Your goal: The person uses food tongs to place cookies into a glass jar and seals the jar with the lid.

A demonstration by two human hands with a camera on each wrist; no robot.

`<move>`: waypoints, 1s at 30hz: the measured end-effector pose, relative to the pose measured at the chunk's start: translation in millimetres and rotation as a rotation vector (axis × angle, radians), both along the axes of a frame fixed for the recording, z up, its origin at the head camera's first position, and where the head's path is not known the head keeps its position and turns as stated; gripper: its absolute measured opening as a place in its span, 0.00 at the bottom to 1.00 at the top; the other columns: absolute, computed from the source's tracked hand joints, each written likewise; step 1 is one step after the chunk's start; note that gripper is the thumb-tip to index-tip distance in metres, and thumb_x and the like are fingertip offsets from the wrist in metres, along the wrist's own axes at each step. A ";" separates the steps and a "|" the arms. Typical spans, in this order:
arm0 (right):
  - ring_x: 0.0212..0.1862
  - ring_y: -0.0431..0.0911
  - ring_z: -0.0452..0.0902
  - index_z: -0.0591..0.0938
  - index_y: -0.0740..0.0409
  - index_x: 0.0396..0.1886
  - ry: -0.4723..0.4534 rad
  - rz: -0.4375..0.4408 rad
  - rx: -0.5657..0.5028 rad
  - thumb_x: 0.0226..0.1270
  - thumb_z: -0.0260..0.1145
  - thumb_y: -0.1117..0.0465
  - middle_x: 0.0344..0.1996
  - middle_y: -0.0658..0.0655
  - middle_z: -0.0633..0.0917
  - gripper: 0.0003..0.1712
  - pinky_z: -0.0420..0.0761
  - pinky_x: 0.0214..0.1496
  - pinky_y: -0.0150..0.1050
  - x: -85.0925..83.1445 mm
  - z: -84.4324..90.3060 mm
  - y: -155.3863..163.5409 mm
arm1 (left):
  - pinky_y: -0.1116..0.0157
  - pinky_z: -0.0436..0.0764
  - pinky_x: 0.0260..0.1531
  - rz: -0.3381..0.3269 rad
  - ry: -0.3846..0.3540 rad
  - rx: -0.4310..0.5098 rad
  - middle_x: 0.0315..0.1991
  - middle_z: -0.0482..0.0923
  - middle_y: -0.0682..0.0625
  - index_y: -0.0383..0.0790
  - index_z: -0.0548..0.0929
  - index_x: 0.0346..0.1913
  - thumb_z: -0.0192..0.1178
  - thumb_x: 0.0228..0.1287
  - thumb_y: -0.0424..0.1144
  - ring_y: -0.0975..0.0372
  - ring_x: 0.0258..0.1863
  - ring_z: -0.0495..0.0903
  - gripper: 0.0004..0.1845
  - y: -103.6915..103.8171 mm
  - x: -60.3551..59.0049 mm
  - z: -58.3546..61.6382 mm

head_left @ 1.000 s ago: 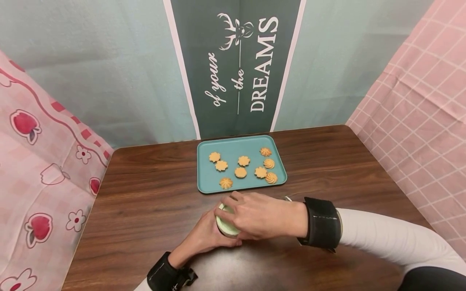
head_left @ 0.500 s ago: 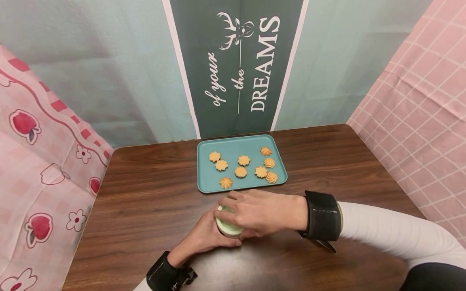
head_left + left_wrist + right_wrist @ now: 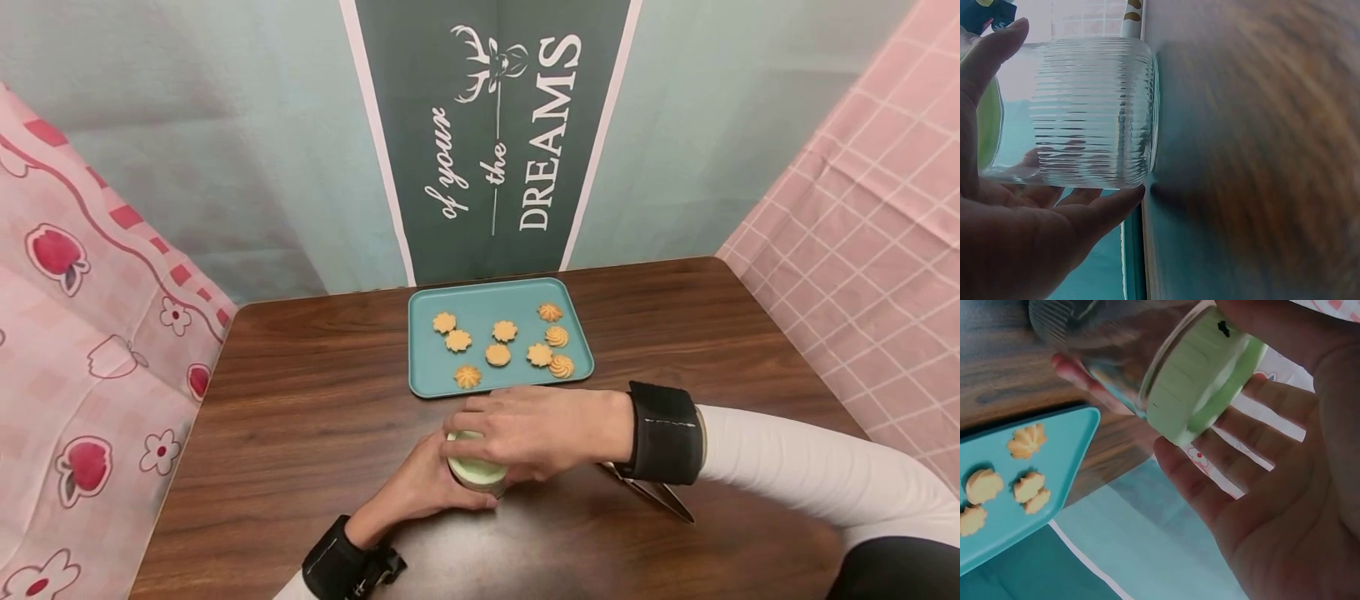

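Ribbed clear jar point(image 3: 1085, 112) roughly upright, just beyond tray point(image 3: 480, 304) on person's side. Left hand point(image 3: 431, 479) wraps jar; right hand point(image 3: 540, 429) grips green lid point(image 3: 1182, 384) by its edge. Jar probably glass or hard plastic: stiff, slick, maybe breakable; looks empty, so likely light. Best holds: ribbed body for steadiness, grooved lid edge for grip; avoid hard squeezing.

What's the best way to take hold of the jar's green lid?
Probably from above, round the grooved side of the lid: the jar stands upright with the lid on top, the grooves should give purchase, and the left hand holds the glass lower down.
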State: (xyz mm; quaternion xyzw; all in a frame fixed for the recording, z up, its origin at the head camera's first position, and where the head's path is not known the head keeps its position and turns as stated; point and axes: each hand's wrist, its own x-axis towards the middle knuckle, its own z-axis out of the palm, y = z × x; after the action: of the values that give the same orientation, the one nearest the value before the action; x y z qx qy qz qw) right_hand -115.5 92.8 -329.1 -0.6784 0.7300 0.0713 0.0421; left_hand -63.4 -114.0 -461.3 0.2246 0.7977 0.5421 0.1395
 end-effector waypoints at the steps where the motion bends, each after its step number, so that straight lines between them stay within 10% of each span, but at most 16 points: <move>1: 0.68 0.44 0.74 0.74 0.49 0.74 -0.004 0.004 0.003 0.61 0.82 0.46 0.66 0.49 0.78 0.44 0.78 0.66 0.37 -0.3 0.5 -0.1 | 0.62 0.82 0.56 -0.004 0.003 -0.003 0.61 0.81 0.56 0.50 0.69 0.76 0.87 0.47 0.46 0.63 0.54 0.83 0.52 -0.1 -0.4 -0.2; 11: 0.74 0.42 0.68 0.74 0.46 0.74 -0.008 0.067 0.044 0.53 0.84 0.63 0.71 0.48 0.75 0.47 0.72 0.74 0.38 -1.7 4.6 -0.4 | 0.64 0.83 0.54 -0.030 0.022 0.001 0.59 0.81 0.55 0.48 0.71 0.74 0.86 0.49 0.45 0.64 0.52 0.83 0.49 -1.5 -2.9 -2.5; 20: 0.72 0.54 0.72 0.63 0.49 0.83 -0.032 -0.127 -0.068 0.59 0.73 0.26 0.76 0.59 0.69 0.60 0.83 0.63 0.48 7.0 1.2 3.4 | 0.59 0.80 0.62 -0.028 0.055 0.037 0.69 0.76 0.51 0.46 0.63 0.80 0.85 0.51 0.49 0.60 0.62 0.80 0.56 -0.4 -4.8 -4.8; 30: 0.55 0.52 0.81 0.67 0.52 0.80 0.013 -0.364 -0.050 0.65 0.67 0.24 0.66 0.58 0.77 0.55 0.87 0.48 0.44 24.0 -0.1 -2.1 | 0.62 0.82 0.55 -0.004 0.034 -0.062 0.61 0.82 0.51 0.38 0.66 0.77 0.85 0.48 0.50 0.63 0.54 0.83 0.55 -1.4 -2.6 -2.2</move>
State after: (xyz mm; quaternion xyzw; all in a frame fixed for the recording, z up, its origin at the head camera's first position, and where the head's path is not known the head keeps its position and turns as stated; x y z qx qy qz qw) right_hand -91.5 90.6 -329.2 -0.5353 0.8426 0.0488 0.0329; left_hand -66.1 -115.3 -463.5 0.2308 0.8159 0.5130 0.1337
